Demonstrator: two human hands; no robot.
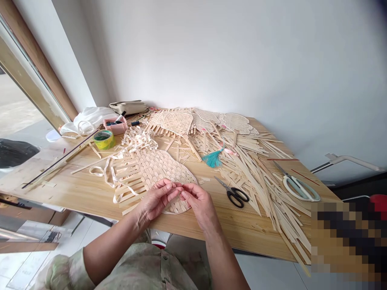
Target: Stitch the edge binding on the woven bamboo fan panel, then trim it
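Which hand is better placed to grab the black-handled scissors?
Probably the right hand: it is nearer the black-handled scissors, while the left hand sits farther off over the woven bamboo piece.

You're wearing a loose, pale sage-green blouse [136,268] with a soft, mottled print and a buttoned placket [165,272] down the front. Its wide left sleeve [71,268] ends near the elbow, and your left hand [155,199] and right hand [198,205] are bare.
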